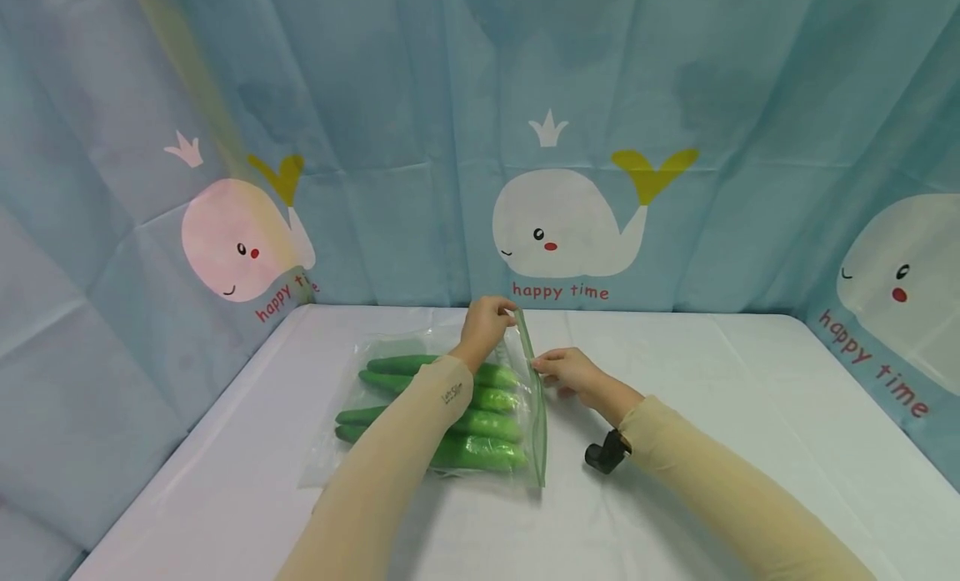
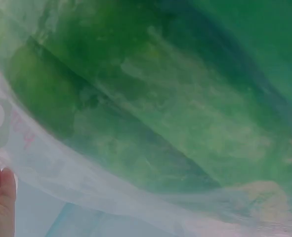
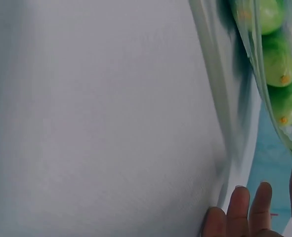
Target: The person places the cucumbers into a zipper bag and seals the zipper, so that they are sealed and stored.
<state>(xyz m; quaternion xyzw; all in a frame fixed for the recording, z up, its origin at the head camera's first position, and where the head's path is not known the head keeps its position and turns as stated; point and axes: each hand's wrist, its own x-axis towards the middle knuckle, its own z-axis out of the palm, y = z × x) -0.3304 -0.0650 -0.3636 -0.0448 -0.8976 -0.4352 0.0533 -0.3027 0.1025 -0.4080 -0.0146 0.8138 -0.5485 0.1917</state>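
A clear zip bag (image 1: 324, 458) lies flat on the table, its green-edged mouth (image 1: 539, 431) facing right. Inside are several green cucumbers (image 1: 480, 453) side by side, partly covered by the left forearm. My left hand (image 1: 486, 324) pinches the far end of the mouth. Partway down the same edge, my right hand (image 1: 573, 373) holds the strip between thumb and index finger. In the right wrist view the mouth stands parted, with cucumber ends (image 3: 279, 64) showing and the other right fingers (image 3: 238, 210) off the bag. Plastic and blurred cucumbers (image 2: 126, 108) fill the left wrist view.
The table (image 1: 712, 373) has a white cover. Blue curtains (image 1: 390, 231) with whale prints stand behind it and at both sides. A black device (image 1: 606, 453) is strapped at the right wrist, just above the table.
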